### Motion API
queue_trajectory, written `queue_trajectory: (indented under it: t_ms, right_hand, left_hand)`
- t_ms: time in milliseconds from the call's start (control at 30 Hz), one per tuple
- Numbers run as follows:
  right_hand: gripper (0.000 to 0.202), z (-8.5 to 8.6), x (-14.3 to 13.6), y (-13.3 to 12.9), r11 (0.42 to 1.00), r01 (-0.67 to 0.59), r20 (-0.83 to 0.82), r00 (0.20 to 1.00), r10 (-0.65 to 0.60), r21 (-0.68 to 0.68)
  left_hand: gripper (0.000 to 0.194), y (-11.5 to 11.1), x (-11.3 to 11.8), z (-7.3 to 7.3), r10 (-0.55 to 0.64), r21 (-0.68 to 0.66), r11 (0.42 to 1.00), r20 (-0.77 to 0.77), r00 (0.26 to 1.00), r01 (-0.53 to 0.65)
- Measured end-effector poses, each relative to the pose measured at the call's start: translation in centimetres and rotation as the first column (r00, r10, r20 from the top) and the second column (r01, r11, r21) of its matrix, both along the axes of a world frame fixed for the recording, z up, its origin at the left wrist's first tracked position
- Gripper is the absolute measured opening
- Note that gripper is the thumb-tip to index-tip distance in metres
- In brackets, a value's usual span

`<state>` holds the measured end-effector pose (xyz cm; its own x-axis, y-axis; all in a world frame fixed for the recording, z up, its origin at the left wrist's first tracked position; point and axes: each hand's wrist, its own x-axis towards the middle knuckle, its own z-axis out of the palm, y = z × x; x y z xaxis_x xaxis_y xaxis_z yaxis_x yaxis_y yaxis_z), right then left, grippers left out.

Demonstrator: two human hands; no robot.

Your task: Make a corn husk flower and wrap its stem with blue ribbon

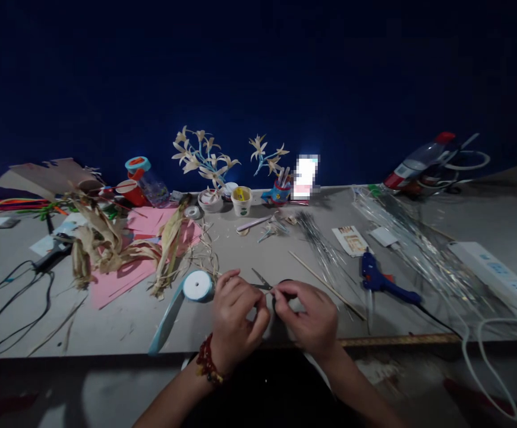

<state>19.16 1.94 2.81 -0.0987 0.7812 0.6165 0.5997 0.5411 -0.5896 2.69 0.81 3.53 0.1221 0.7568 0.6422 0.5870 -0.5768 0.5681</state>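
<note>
Got both hands close together near the front edge of a grey worktable (249,255), right around the middle. Pinching tight with the right hand (307,312), thumb against index finger, on a pale sliver (268,292), way too small to make out properly. Holding the left hand (238,306) just beside it, fingers curled, tips right by that same sliver; honestly can't tell if gripping it or only near it. Wearing a red beaded bracelet (209,359) on the left wrist, btw. Can see scissors (262,277) just past the fingertips, blades spread, handle end partly hidden behind the right hand. Off to the left, spotted a roll of light blue ribbon (197,286) with a loose tail running toward the table edge, then dried husks (100,235) heaped over pink paper (122,282). Over on the right, found a thin stick (327,285) lying slantwise, some loose wires (321,244) and a blue glue gun (385,282). Along the back, noticed pale flower sprays (202,157) on light blue stems, a small tub (241,202) and a glowing screen (305,175), all pixelated.
</note>
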Motion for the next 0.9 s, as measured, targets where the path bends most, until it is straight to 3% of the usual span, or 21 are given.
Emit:
queue_trajectory:
  t_ms: [133,267,333,567,733,900]
  right_hand:
    - [0.009,0.4,1.3,0.2,0.997,0.057,-0.055,0.997,-0.059,-0.046]
    - [0.018,1.1,0.9,0.0,0.98,-0.154,-0.004,0.988,0.155,-0.128]
    - [0.012,1.3,0.2,0.0,0.975,-0.182,0.032,0.982,0.187,-0.124]
    - [0.011,0.9,0.1,0.4,0.981,-0.19,0.045,0.98,0.192,-0.046]
    - [0.011,0.9,1.5,0.4,0.997,-0.052,0.029,0.998,0.054,-0.065]
    - [0.01,1.5,0.6,0.2,0.974,-0.171,0.057,0.982,0.182,-0.151]
  left_hand:
    - [0.015,-0.1,-0.2,0.0,0.007,-0.007,1.0,0.002,1.0,-0.007]
    - [0.014,-0.1,-0.1,0.1,-0.015,-0.014,1.0,-0.028,1.0,0.014]
    - [0.014,-0.1,0.0,0.2,-0.015,-0.02,1.0,-0.042,0.999,0.015]
    - [0.015,-0.1,0.0,0.3,0.003,0.0,1.0,-0.047,0.999,-0.003]
    - [0.015,0.0,-0.1,0.1,0.002,-0.02,1.0,-0.029,1.0,-0.003]
    - [0.015,0.2,0.0,0.1,-0.026,-0.033,0.999,-0.04,0.999,0.025]
